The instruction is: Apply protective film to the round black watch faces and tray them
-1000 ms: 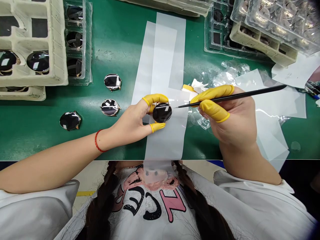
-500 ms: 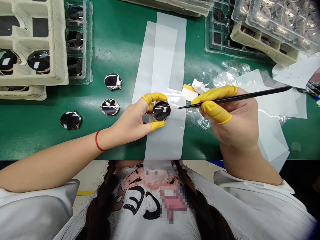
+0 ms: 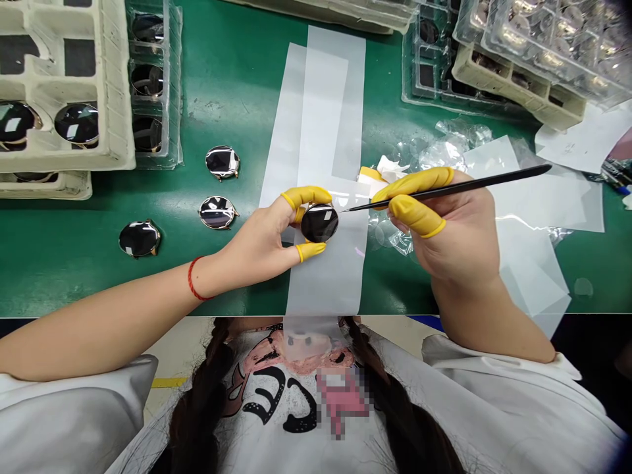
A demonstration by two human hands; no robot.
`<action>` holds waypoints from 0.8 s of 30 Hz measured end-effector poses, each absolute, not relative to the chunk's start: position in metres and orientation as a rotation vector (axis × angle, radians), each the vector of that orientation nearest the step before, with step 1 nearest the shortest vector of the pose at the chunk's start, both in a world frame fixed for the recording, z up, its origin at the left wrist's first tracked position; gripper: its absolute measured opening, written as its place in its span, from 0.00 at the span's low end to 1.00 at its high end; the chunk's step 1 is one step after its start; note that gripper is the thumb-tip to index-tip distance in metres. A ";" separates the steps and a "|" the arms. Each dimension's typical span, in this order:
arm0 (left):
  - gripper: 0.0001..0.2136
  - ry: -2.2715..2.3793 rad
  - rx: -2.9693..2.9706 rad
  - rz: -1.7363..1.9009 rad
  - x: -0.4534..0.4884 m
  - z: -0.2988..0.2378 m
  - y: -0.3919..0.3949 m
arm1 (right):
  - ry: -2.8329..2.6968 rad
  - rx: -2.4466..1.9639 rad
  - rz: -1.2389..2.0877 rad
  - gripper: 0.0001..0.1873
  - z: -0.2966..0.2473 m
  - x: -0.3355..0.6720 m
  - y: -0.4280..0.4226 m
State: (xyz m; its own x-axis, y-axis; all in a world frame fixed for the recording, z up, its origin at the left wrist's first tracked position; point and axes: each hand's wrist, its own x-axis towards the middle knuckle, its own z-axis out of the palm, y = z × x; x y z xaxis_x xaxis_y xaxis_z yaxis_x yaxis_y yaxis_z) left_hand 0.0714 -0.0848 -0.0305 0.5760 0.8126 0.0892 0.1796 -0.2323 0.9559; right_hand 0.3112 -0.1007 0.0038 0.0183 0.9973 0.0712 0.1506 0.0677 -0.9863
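My left hand (image 3: 261, 240), with yellow finger cots, pinches a round, dark-faced watch head (image 3: 320, 225) by its rim, glass side up. My right hand (image 3: 457, 230), also in yellow cots, is closed around black tweezers (image 3: 474, 185). Their fine tip points left and sits close to the right edge of the watch head; whether it touches cannot be told. Beneath both lies a strip of translucent film (image 3: 326, 283). To the left, three similar watch heads rest on the green table, one of them a dark watch head (image 3: 139, 238) nearest the front.
Moulded trays (image 3: 116, 148) holding watch heads are stacked at the left. Clear plastic trays (image 3: 553, 49) stand at the back right. Loose round clear films (image 3: 444, 151), white sheets (image 3: 523, 217) and a yellow-and-white piece (image 3: 370, 181) lie around my right hand.
My right hand and the tweezers have shifted slightly left, bringing the tip nearer the watch head. The watch head has tilted a little, so its glass reflections differ.
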 end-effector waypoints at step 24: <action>0.23 1.074 1.886 0.651 0.069 -0.021 -0.058 | -1.209 -1.159 1.123 0.16 -0.005 0.316 -0.091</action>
